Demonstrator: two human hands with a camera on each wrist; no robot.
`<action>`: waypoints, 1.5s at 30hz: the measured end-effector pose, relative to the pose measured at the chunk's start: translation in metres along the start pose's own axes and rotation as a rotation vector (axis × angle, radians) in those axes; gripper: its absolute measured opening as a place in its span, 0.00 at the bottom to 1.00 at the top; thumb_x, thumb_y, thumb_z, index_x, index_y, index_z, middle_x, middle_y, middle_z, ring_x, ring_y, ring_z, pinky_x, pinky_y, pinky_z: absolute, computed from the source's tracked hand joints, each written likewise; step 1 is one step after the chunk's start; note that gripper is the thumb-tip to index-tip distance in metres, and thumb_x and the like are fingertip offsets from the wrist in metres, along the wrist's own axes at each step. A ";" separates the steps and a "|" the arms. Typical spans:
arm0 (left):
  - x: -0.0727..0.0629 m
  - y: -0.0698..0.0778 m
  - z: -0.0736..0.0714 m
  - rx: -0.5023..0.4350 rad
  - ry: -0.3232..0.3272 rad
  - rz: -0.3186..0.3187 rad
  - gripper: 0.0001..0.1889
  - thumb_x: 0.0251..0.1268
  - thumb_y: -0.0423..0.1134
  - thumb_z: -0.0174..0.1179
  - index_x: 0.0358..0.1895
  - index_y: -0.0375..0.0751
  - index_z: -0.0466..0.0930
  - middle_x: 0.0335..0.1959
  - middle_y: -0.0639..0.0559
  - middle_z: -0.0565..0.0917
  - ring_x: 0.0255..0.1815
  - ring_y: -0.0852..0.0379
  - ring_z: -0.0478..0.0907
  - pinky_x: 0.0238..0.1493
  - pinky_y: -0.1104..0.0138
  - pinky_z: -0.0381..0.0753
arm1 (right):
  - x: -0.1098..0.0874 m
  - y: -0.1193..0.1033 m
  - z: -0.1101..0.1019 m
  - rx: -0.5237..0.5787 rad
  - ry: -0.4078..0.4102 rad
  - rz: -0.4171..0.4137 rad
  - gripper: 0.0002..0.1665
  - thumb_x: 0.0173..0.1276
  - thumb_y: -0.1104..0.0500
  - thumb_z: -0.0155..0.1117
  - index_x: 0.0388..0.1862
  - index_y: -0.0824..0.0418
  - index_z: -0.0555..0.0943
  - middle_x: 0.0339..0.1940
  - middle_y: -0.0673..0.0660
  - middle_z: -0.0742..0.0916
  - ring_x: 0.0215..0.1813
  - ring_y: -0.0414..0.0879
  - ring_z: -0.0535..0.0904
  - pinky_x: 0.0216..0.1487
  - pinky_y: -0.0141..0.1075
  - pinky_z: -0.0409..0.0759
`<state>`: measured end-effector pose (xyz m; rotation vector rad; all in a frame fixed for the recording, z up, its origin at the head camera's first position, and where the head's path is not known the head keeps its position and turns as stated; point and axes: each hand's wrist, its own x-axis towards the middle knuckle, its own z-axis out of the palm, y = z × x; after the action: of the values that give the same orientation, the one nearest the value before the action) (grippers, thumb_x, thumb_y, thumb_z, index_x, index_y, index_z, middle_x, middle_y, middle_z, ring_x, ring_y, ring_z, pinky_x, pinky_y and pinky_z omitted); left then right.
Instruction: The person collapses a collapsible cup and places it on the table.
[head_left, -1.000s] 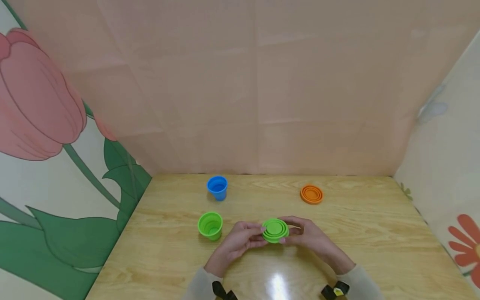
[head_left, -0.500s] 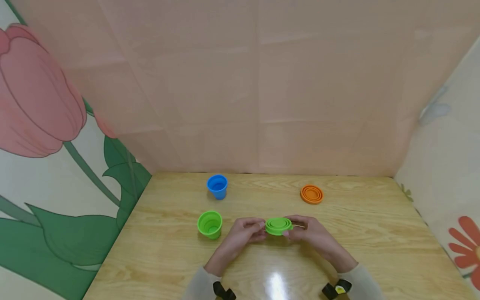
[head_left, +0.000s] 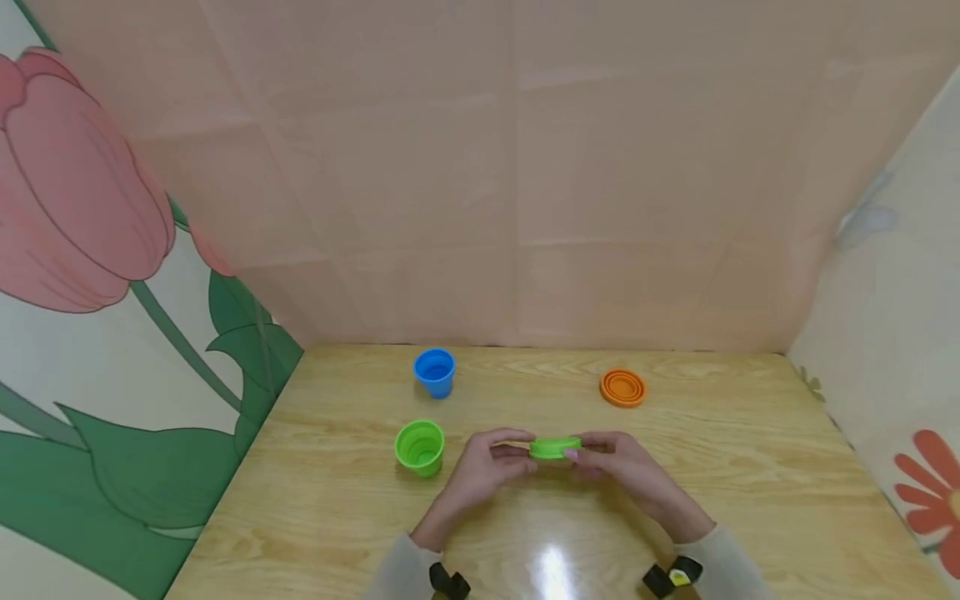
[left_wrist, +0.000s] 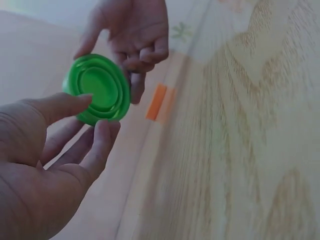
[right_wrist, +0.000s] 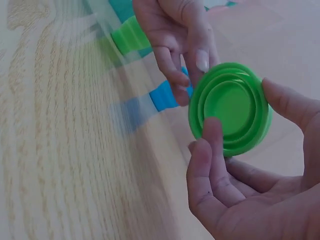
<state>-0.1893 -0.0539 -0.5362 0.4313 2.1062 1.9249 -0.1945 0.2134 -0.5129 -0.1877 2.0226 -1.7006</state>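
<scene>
Between both hands is a green collapsible cup (head_left: 553,449), folded down to a flat disc and raised over the table. From the head view it appears nearly edge-on; its concentric rings (right_wrist: 230,102) show in the right wrist view. My right hand (head_left: 626,468) pinches its right side, thumb at the rim and fingertips on the face and beneath. My left hand (head_left: 486,471) grips the opposite edge. In the left wrist view that thumb (left_wrist: 75,105) overlaps the disc, with the fingers along the lower rim.
An unfolded green cup (head_left: 422,460) stands left of my left hand, and an unfolded blue cup (head_left: 439,388) stands behind it. At the back right lies a flattened orange collapsible cup (head_left: 622,389). All rest on a wooden table (head_left: 750,467) against a pinkish backdrop.
The folded green cup has tipped from showing its ringed face to nearly edge-on, rising slightly. My left fingers have shifted along its edge. The other cups have stayed put.
</scene>
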 end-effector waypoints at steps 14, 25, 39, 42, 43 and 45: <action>-0.001 0.003 0.003 0.164 0.126 0.064 0.12 0.69 0.40 0.72 0.52 0.45 0.90 0.50 0.46 0.92 0.48 0.58 0.90 0.49 0.76 0.89 | 0.000 0.003 -0.002 0.007 -0.098 -0.016 0.35 0.83 0.44 0.56 0.62 0.78 0.80 0.54 0.72 0.89 0.51 0.53 0.91 0.53 0.40 0.93; -0.001 0.000 0.005 0.081 0.141 -0.018 0.12 0.71 0.39 0.70 0.52 0.36 0.89 0.49 0.40 0.92 0.47 0.54 0.91 0.51 0.67 0.92 | -0.004 0.008 -0.010 -0.036 -0.024 -0.110 0.29 0.78 0.53 0.66 0.67 0.72 0.77 0.58 0.64 0.89 0.53 0.53 0.89 0.56 0.45 0.91; 0.006 -0.003 0.009 -0.219 0.129 -0.160 0.15 0.73 0.37 0.67 0.54 0.28 0.87 0.46 0.35 0.91 0.43 0.49 0.92 0.52 0.51 0.93 | 0.002 0.012 -0.008 0.222 -0.016 -0.104 0.30 0.77 0.62 0.65 0.67 0.83 0.72 0.54 0.60 0.90 0.52 0.48 0.91 0.61 0.46 0.90; 0.010 -0.006 0.011 -0.293 0.136 -0.178 0.15 0.74 0.34 0.66 0.55 0.26 0.85 0.47 0.33 0.91 0.44 0.48 0.92 0.52 0.53 0.93 | 0.005 0.015 -0.008 0.264 -0.008 -0.091 0.30 0.78 0.63 0.64 0.68 0.84 0.70 0.52 0.59 0.91 0.52 0.49 0.92 0.60 0.46 0.90; 0.011 -0.007 0.012 -0.315 0.137 -0.182 0.15 0.74 0.34 0.66 0.56 0.25 0.85 0.48 0.32 0.90 0.45 0.47 0.92 0.52 0.54 0.93 | 0.007 0.016 -0.009 0.278 0.000 -0.085 0.30 0.77 0.64 0.64 0.68 0.84 0.70 0.52 0.59 0.91 0.52 0.49 0.92 0.60 0.46 0.90; 0.016 -0.009 0.014 -0.362 0.144 -0.196 0.16 0.74 0.32 0.65 0.57 0.25 0.83 0.51 0.31 0.89 0.48 0.45 0.92 0.52 0.55 0.93 | 0.010 0.017 -0.010 0.302 0.009 -0.076 0.30 0.78 0.65 0.63 0.69 0.85 0.69 0.52 0.59 0.91 0.52 0.49 0.91 0.60 0.46 0.90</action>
<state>-0.1991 -0.0361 -0.5461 0.0121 1.7430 2.2066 -0.2046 0.2219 -0.5311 -0.1557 1.7561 -2.0312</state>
